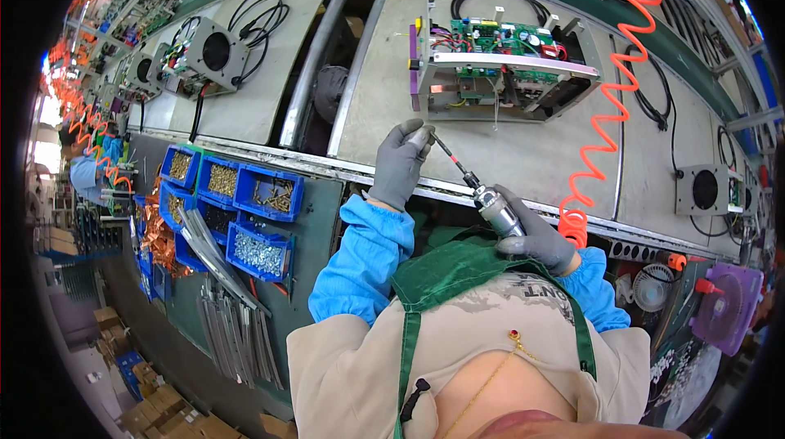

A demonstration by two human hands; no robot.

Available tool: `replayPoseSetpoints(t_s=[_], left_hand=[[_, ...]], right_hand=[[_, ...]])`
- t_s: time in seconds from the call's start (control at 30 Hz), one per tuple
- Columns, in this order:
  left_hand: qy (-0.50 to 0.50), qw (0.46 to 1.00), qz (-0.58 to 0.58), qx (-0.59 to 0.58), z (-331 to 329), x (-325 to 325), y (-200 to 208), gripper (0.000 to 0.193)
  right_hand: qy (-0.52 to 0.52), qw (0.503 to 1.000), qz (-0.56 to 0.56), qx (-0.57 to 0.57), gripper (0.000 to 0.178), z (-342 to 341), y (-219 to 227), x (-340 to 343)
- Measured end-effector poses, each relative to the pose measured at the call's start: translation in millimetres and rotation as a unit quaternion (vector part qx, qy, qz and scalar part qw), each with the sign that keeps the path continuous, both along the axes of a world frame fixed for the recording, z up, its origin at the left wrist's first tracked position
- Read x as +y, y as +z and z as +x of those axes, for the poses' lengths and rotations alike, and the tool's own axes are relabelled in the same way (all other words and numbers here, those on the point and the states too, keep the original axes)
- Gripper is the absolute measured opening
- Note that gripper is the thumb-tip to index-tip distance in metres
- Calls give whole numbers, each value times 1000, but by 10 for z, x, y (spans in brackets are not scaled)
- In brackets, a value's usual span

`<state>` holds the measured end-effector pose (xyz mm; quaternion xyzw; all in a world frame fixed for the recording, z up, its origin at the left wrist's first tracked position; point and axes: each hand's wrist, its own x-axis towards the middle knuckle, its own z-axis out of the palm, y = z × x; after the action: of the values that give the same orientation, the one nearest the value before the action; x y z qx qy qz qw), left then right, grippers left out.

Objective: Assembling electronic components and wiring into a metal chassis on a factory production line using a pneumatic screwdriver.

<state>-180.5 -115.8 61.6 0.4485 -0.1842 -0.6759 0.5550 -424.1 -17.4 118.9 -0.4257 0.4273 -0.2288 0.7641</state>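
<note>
My right hand point(536, 235), in a grey glove, is wrapped around a silver air screwdriver point(497, 208). Its long thin bit point(451, 156) points up and left, toward my other hand. At the bit's tip, the gloved fingers of my left hand point(401, 163) are pinched together; whatever they hold is too small or hidden to make out. Just beyond both hands, an open metal chassis point(515, 63) with green circuit boards, wires and a purple front panel point(414, 69) lies on the bench point(376, 116).
Blue bins point(268, 194) of screws and small hardware stand at the left, beside a bundle of metal strips point(237, 324). An orange coiled air hose point(603, 112) hangs at the right. Rollers point(315, 71) fill a bench gap. Another unit with a fan point(214, 51) sits at far left.
</note>
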Motion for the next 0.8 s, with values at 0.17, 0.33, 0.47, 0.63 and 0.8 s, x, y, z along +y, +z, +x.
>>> replayPoseSetpoints(t_s=[0.17,0.33,0.47,0.63,0.8], left_hand=[[-44,999,-22,19,-36,-105,-75,26],[-75,997,-23,7,-89,-135,-33,29],[-132,980,-77,-124,-26,-219,153,37],[-170,961,-111,-188,13,-267,261,44],[-157,960,-70,-221,24,-245,317,47]], right_hand=[[-6,1000,-18,-1,105,-19,4,38],[-30,999,-11,-27,103,-15,56,80],[-26,1000,-8,2,102,-31,118,86],[-11,1000,-17,22,102,-49,97,61],[9,995,-62,77,100,-50,33,66]])
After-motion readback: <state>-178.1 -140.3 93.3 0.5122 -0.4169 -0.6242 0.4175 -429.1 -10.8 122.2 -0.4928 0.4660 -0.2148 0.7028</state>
